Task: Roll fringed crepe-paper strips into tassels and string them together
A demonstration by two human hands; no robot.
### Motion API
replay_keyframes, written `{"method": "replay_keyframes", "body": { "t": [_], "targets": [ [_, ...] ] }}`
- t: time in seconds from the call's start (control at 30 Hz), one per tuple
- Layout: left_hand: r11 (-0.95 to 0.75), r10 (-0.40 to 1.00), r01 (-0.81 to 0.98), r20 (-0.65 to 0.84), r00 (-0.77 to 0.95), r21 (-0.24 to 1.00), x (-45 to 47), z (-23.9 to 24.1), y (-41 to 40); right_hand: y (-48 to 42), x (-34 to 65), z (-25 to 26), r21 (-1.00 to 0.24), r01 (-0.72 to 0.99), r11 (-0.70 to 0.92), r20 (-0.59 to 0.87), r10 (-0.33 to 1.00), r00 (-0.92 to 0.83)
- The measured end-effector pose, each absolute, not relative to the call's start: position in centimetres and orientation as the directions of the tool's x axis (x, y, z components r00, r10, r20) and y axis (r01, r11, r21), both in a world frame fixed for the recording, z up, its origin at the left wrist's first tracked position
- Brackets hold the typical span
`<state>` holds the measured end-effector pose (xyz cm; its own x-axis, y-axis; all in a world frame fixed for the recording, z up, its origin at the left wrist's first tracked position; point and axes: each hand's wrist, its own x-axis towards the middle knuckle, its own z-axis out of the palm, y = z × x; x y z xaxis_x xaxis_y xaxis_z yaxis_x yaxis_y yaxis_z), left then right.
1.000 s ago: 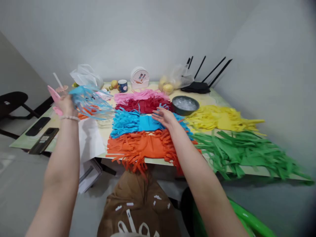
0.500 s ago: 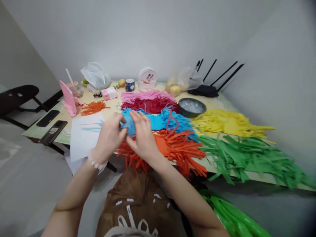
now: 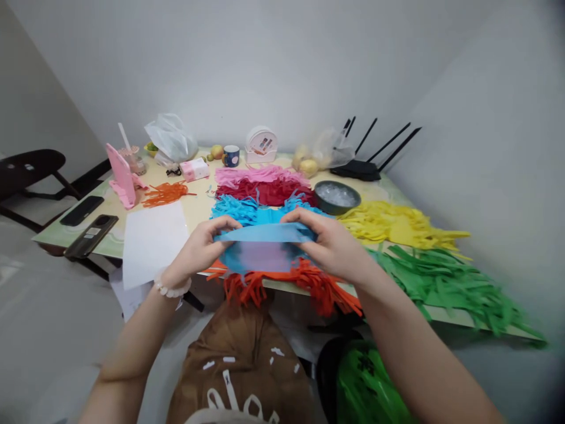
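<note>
Head view: left hand [image 3: 205, 242] and right hand [image 3: 332, 242] pinch opposite ends of a light-blue sheet [image 3: 265, 233], not laid down but above the near desk [image 3: 197, 207], with orange fringed piece [image 3: 320, 288] and blue fringed piece [image 3: 238, 208] already spread.

The blue sheet [image 3: 267, 234] looked smooth and faintly sheer, the orange fringe [image 3: 245, 287] matt and cloth-like, the green bag [image 3: 368, 386] glossy plastic, the white sheet [image 3: 154, 238] matt paper.

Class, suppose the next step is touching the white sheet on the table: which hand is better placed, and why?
Probably the left hand: it is nearer the white sheet, while the right hand is farther, at the other end of the blue piece both hands hold.
</note>
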<state>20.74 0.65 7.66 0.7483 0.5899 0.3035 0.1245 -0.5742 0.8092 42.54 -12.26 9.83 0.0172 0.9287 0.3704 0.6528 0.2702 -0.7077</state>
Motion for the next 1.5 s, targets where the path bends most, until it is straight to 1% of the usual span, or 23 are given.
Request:
{"method": "replay_keyframes", "body": {
  "t": [0.1, 0.23, 0.3, 0.4, 0.47, 0.53, 0.6, 0.63, 0.7, 0.8, 0.87, 0.93, 0.97, 1.07, 1.17, 1.23, 1.37, 1.5],
  "targets": [
    [-0.543, 0.579, 0.052, 0.329, 0.746, 0.838, 20.7, 7.3, 0.6, -12.8, 42.9, 9.0, -0.754, 0.582, 0.306, 0.428, 0.9, 0.081],
    [-0.398, 0.561, -0.021, 0.261, 0.785, 0.917, 20.5, 6.8, 0.6, -13.5, 43.4, 7.8, -0.794, 0.491, 0.36, 0.463, 0.88, 0.104],
    [-0.346, 0.57, -0.028, 0.234, 0.788, 0.938, 20.3, 6.7, 0.5, -13.6, 43.7, 7.5, -0.795, 0.467, 0.388, 0.481, 0.871, 0.095],
    [-0.357, 0.569, 0.006, 0.212, 0.795, 0.934, 19.7, 7.2, 0.4, -13.8, 44.0, 7.3, -0.781, 0.486, 0.392, 0.495, 0.864, 0.097],
    [-0.4, 0.504, 0.025, 0.197, 0.841, 0.916, 19.2, 7.9, 0.5, -13.8, 44.2, 7.3, -0.769, 0.497, 0.401, 0.503, 0.86, 0.085],
    [-0.426, 0.386, 0.017, 0.165, 0.908, 0.904, 18.8, 8.7, 0.7, -13.8, 44.2, 7.3, -0.756, 0.506, 0.414, 0.514, 0.855, 0.068],
    [-0.403, 0.282, -0.01, 0.135, 0.95, 0.915, 18.9, 9.5, 0.8, -13.9, 44.2, 7.4, -0.742, 0.523, 0.42, 0.519, 0.853, 0.05],
    [-0.385, 0.262, -0.006, 0.115, 0.958, 0.923, 19.1, 9.7, 0.9, -13.9, 44.1, 7.5, -0.735, 0.533, 0.42, 0.517, 0.855, 0.038],
    [-0.385, 0.289, 0.048, 0.071, 0.955, 0.922, 20.1, 10.1, 0.7, -14.0, 44.2, 7.9, -0.722, 0.545, 0.426, 0.508, 0.861, -0.001],
    [-0.491, 0.332, 0.175, -0.003, 0.943, 0.853, 21.6, 10.4, 0.3, -14.3, 44.9, 8.9, -0.702, 0.558, 0.443, 0.468, 0.877, -0.109],
    [-0.574, 0.347, 0.205, 0.009, 0.938, 0.792, 22.2, 10.4, 0.1, -14.6, 45.7, 9.8, -0.672, 0.605, 0.427, 0.373, 0.901, -0.221],
    [-0.65, 0.367, 0.218, 0.05, 0.929, 0.728, 22.4, 10.5, 0.0, -14.6, 46.2, 10.6, -0.621, 0.678, 0.393, 0.263, 0.919, -0.292],
    [-0.681, 0.372, 0.222, 0.069, 0.926, 0.698, 22.4, 10.6, -0.1, -14.5, 46.3, 10.9, -0.592, 0.714, 0.374, 0.231, 0.927, -0.294],
    [-0.744, 0.362, 0.225, 0.097, 0.927, 0.629, 22.5, 10.8, -0.1, -13.4, 45.4, 11.3, -0.513, 0.801, 0.307, 0.225, 0.949, -0.22],
    [-0.77, 0.391, 0.253, 0.12, 0.912, 0.586, 22.5, 11.1, -0.4, -12.3, 44.0, 11.4, -0.446, 0.86, 0.248, 0.191, 0.965, -0.18],
    [-0.772, 0.421, 0.279, 0.131, 0.898, 0.571, 22.4, 11.2, -0.5, -12.0, 43.4, 11.6, -0.427, 0.875, 0.227, 0.17, 0.971, -0.169],
    [-0.762, 0.427, 0.283, 0.125, 0.896, 0.582, 22.4, 11.3, -0.5, -12.2, 43.5, 11.9, -0.423, 0.878, 0.226, 0.155, 0.972, -0.175],
    [-0.723, 0.405, 0.251, 0.1, 0.909, 0.643, 22.7, 11.5, -0.2, -12.4, 43.9, 12.4, -0.456, 0.852, 0.256, 0.143, 0.966, -0.213]
  ]
}}
